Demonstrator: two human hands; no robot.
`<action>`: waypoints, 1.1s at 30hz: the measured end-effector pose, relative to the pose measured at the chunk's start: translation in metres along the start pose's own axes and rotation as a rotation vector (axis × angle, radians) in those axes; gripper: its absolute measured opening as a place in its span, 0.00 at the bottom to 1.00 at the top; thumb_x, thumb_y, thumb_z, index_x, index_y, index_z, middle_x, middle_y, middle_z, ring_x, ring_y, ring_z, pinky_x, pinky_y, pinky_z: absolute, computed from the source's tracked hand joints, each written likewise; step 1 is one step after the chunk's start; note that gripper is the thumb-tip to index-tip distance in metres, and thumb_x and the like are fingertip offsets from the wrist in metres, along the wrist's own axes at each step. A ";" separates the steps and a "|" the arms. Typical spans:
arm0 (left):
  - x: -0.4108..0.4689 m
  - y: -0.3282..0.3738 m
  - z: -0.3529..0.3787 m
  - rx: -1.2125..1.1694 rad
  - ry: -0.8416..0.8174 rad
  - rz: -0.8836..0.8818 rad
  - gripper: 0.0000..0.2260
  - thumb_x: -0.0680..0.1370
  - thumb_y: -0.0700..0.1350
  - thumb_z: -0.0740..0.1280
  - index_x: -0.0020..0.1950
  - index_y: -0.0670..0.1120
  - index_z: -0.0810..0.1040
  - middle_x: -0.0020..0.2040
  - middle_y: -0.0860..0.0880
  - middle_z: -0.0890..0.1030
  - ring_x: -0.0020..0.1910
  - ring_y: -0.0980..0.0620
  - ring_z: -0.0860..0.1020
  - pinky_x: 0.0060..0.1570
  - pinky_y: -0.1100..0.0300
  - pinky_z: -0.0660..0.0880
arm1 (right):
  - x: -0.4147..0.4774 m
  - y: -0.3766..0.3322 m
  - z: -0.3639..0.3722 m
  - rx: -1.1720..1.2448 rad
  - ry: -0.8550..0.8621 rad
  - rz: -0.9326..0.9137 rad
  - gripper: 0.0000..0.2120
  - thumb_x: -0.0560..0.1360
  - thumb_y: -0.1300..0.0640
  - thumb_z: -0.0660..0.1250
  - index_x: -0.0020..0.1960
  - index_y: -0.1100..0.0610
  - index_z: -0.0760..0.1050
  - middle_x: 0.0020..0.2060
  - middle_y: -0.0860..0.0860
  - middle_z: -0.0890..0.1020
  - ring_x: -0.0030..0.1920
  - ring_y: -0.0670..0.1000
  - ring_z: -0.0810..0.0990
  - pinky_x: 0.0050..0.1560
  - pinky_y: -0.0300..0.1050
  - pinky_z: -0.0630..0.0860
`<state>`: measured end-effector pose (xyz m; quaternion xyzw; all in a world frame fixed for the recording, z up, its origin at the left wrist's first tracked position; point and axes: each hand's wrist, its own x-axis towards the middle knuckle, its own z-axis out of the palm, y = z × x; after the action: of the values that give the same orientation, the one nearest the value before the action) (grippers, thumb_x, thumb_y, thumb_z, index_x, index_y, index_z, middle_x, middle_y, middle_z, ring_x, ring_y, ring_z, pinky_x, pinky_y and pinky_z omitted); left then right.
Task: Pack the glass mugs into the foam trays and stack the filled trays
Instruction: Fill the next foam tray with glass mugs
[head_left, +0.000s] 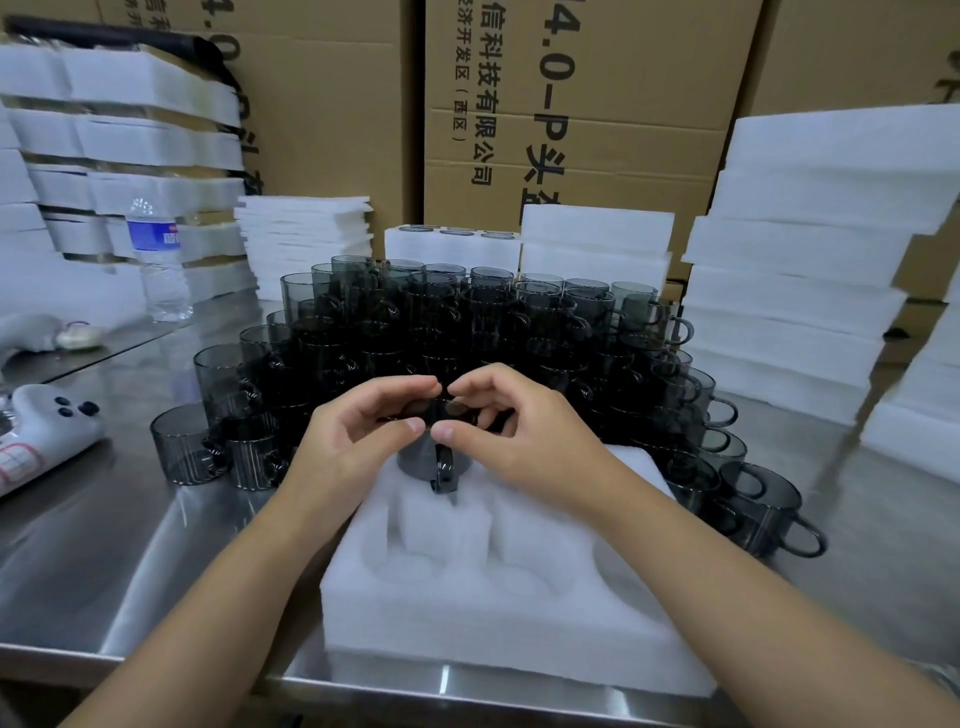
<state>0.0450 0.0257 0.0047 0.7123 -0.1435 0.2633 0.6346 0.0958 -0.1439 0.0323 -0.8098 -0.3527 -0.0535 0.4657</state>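
A white foam tray (519, 618) with several round pockets lies at the table's front edge. Over its far middle pocket sits a smoky grey glass mug (434, 457), its handle pointing toward me. My left hand (358, 421) and my right hand (509, 421) both pinch the mug's rim from either side with curled fingers. Behind the tray stands a big stacked pile of the same grey mugs (441, 322). More mugs (758, 499) sit to the right of the tray and others (187, 447) to the left.
Stacks of empty foam trays (810, 270) rise at the right, more foam (306, 239) at the back and filled trays (130, 145) far left. A water bottle (156, 260) and a white handheld device (47, 436) sit on the steel table (130, 545). Cardboard boxes (571, 104) form the back wall.
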 end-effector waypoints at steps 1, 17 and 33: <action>0.000 -0.001 -0.001 0.003 -0.006 -0.001 0.14 0.69 0.40 0.66 0.53 0.48 0.81 0.51 0.52 0.84 0.53 0.58 0.80 0.50 0.69 0.74 | 0.000 -0.001 0.000 -0.001 -0.007 -0.009 0.11 0.71 0.47 0.72 0.51 0.42 0.74 0.47 0.41 0.81 0.40 0.37 0.74 0.41 0.27 0.67; 0.000 -0.003 -0.002 0.132 -0.042 0.026 0.07 0.70 0.44 0.68 0.42 0.53 0.85 0.47 0.53 0.81 0.48 0.54 0.79 0.50 0.64 0.74 | -0.001 -0.003 -0.005 0.003 -0.127 -0.010 0.14 0.70 0.54 0.74 0.55 0.45 0.78 0.36 0.25 0.75 0.37 0.34 0.73 0.43 0.29 0.67; -0.004 -0.003 -0.007 0.241 -0.171 0.010 0.17 0.68 0.41 0.69 0.54 0.56 0.81 0.50 0.55 0.84 0.54 0.58 0.80 0.55 0.70 0.72 | 0.002 0.006 -0.007 -0.115 -0.252 0.020 0.20 0.68 0.45 0.74 0.58 0.40 0.74 0.51 0.35 0.79 0.38 0.26 0.70 0.41 0.32 0.64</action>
<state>0.0419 0.0328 0.0009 0.8023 -0.1676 0.2202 0.5288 0.1027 -0.1506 0.0323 -0.8390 -0.3966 0.0329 0.3710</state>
